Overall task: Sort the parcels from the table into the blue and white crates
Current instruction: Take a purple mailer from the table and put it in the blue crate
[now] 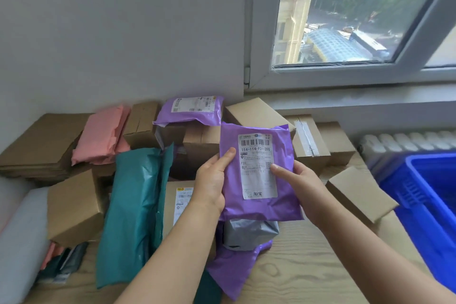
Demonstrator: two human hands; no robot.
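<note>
A purple mailer bag (256,207) is held up over the wooden table (308,254), shipping label (257,168) toward the camera — left hand (212,180) grasping its left edge, right hand (303,185) its right edge, thumbs on the front. The blue crate (424,200) stands at the right.

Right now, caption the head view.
The left hand and right hand hold a labelled purple mailer over piled parcels, blue crate beside.
</note>
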